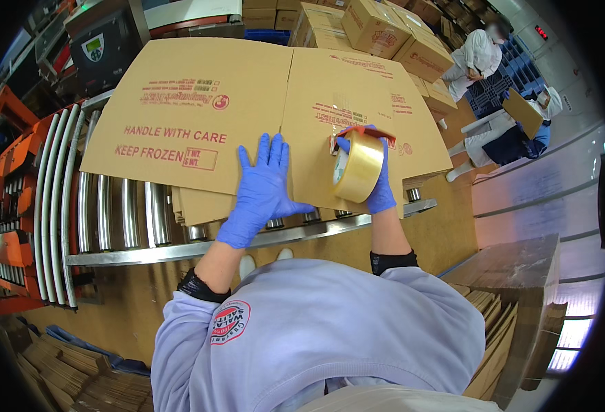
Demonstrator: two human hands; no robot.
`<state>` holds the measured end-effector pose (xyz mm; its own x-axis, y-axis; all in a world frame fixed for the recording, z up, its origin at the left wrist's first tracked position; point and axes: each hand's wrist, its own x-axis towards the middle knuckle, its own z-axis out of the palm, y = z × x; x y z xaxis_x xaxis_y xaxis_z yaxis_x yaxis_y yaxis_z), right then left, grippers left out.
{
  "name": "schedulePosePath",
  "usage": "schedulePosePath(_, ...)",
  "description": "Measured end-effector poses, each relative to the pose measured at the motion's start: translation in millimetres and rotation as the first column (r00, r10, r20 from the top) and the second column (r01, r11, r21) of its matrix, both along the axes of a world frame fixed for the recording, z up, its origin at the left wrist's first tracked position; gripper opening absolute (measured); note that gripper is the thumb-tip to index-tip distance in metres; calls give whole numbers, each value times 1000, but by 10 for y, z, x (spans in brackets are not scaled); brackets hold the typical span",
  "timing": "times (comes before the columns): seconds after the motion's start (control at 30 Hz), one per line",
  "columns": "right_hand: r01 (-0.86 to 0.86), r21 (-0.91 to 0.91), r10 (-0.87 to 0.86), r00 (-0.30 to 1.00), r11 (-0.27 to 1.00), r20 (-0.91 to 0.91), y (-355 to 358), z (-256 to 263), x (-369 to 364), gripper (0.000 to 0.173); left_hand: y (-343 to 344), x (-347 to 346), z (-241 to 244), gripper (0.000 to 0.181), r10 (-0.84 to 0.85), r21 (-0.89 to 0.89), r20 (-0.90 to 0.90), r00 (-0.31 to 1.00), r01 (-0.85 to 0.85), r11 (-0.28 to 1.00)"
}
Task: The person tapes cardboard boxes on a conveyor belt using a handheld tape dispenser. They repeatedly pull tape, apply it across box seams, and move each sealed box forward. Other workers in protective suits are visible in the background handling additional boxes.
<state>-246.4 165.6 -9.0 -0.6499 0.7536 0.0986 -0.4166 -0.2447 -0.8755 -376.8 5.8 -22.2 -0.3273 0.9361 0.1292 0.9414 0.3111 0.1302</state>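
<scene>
A large flattened cardboard box (179,108) with red print lies across the roller conveyor, over more flat cardboard (204,206). Fingers spread, my left hand (264,190) in a blue glove rests on it beside the seam between two panels, holding nothing. My right hand (382,180), also gloved in blue, grips a red tape dispenser (369,133) loaded with a wide roll of clear tape (361,167), just above the right panel. The roll hides part of that hand and of the print beneath.
The conveyor's metal rail (179,253) runs before me. An orange-framed machine (11,252) stands left. Closed cartons (374,28) are stacked beyond. Two people in white (480,54) (498,136) are at the upper right, one with a cardboard sheet. Flat cardboard (493,329) stands at lower right.
</scene>
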Motion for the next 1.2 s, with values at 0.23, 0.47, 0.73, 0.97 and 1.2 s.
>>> schedulePosePath(0.23,-336,940,-353,873,64,336,1065,112,-178,32,21,61,-26,117,-15,3,-48,999,15,1000)
schedulePosePath(0.47,-208,352,237,971,912,-40,374,87,221,16,112,18,-27,118,-22,36,1,1000,22,999)
schedulePosePath(0.73,-143,156,193,903,977,-383,-345,-559,1357,37,-339,-1170,-67,72,-235,341,668,706,-10,940)
schedulePosePath(0.97,351,73,-283,847,934,-450,-1116,-808,2153,29,-1283,-3411,-261,81,542,355,207,814,-579,734)
schedulePosePath(1.2,520,43,-460,787,853,-411,-1737,-965,1954,26,-1465,-4091,-221,82,612,156,161,774,-632,759)
